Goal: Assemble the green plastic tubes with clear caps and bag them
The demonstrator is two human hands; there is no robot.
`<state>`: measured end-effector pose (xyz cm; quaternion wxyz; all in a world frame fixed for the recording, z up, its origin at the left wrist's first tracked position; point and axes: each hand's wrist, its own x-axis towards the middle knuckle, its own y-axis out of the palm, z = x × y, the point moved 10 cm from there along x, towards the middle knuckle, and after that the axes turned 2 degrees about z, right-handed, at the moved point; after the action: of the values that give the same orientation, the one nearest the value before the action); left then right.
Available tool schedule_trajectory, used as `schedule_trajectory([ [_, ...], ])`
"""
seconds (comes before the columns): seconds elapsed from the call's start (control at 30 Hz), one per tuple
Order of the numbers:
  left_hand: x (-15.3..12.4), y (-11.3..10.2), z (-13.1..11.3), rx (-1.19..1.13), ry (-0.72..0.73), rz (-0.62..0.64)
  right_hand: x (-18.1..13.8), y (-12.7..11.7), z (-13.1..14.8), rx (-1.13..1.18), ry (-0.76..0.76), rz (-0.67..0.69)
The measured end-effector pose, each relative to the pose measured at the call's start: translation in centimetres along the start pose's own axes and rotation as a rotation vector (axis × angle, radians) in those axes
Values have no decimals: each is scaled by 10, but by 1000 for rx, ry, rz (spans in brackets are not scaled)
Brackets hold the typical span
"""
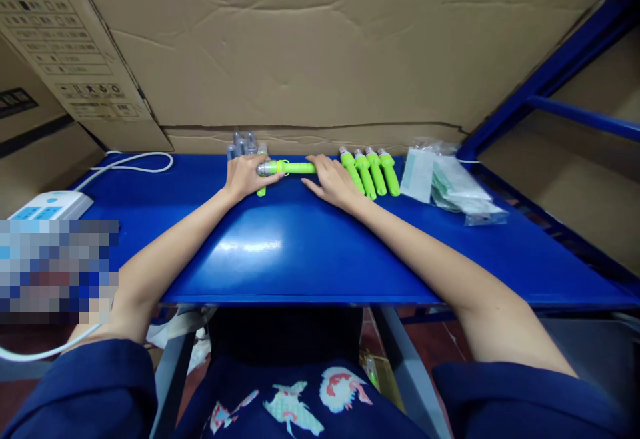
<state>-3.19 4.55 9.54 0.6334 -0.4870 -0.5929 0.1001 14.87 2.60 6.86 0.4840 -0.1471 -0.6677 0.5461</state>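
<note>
A lime-green stick light (pixel 299 168) with a clear head lies sideways between my hands, just above the blue tabletop. My left hand (pixel 247 176) grips its clear head, the thumb stretched along the near side. At the other end, my right hand (pixel 334 180) has its fingers over the handle, with the thumb a little apart below. Another green stick light (pixel 261 192) is partly covered by my left hand. Behind that hand stand several clear plastic caps (pixel 242 143). Several more green lights (pixel 374 171) lie side by side to the right of my right hand.
Clear bags with white and green papers (pixel 453 182) lie on the right of the blue table (pixel 310 252). A white power strip (pixel 55 207) and its cable are at the left. Cardboard (pixel 300 59) walls the back; a blue metal frame (pixel 575 111) rises at the right.
</note>
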Motion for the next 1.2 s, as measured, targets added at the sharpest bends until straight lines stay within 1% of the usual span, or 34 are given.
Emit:
schedule_trajectory([
  [0.1,0,-3,12,-6,-107,-15,-2,11,-9,142,6,-10],
  [0.17,0,-5,13,-7,-119,-10,-4,18,-9,219,-12,-3],
  [0.27,-1,-4,7,-14,-58,17,-6,16,-6,248,-49,-49],
  [0.4,-4,1,-4,-23,49,65,-7,2,-10,274,-42,-163],
  [0.47,-5,2,-8,-8,86,62,-8,-3,-14,311,-21,-205],
  [0.57,-6,2,-10,30,127,40,-8,-5,-18,355,-15,-229],
  [0.67,-7,2,-10,71,146,44,-8,-3,-17,376,-42,-215],
  [0.8,-5,2,-7,89,133,89,-9,1,-9,375,-86,-155],
  [1.0,-4,-1,-8,84,182,86,-12,14,-7,170,-6,2],
  [1.1,-5,0,-12,85,186,85,-11,14,-5,136,1,17],
  [1.2,-5,1,-17,94,153,78,-9,17,-8,119,38,42],
])
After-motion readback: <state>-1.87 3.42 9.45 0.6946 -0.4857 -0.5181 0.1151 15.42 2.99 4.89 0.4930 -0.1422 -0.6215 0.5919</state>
